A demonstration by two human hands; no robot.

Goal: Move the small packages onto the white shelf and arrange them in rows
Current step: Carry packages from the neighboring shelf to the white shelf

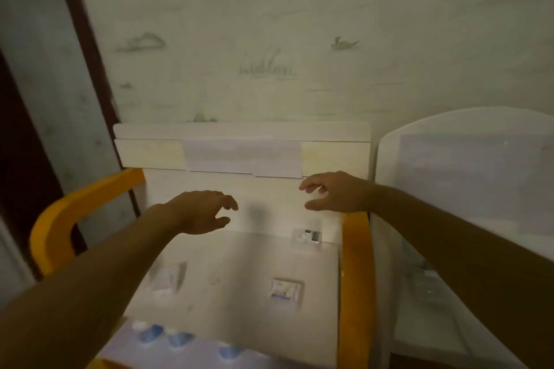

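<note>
Still apart: packages [285,291] on shelf [239,263], below empty hands [335,193].

dim, warm cast | soft motion blur (foreground worst) | wide-angle edges bowed

I see three small flat clear-wrapped packages lying apart on the white shelf [239,260]: one with a dark patch [307,238] at its back right corner, one with blue print [285,290] right of centre, one blurred [168,277] near its left edge.
</note>
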